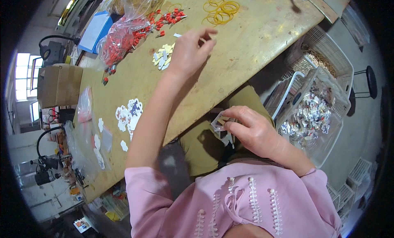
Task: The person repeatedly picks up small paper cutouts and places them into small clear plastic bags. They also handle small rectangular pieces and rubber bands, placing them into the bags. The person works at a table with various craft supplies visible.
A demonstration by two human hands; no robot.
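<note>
Head view: left hand (189, 53), upper centre, fingers half-curled, parted; right hand (253, 129), right of centre, pinching clear bag (216, 123).

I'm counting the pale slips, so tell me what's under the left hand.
The left hand hides whatever is directly beneath it. The table shows past its right edge, small pale slips past its left; whether more slips lie under it cannot be seen.

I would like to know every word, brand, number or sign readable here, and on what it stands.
No text can be read.
Clear packet in the right hand: none legible.
Blue-edged white sheet: too blurred to tell.
White-and-orange item, lower left: too small.
</note>
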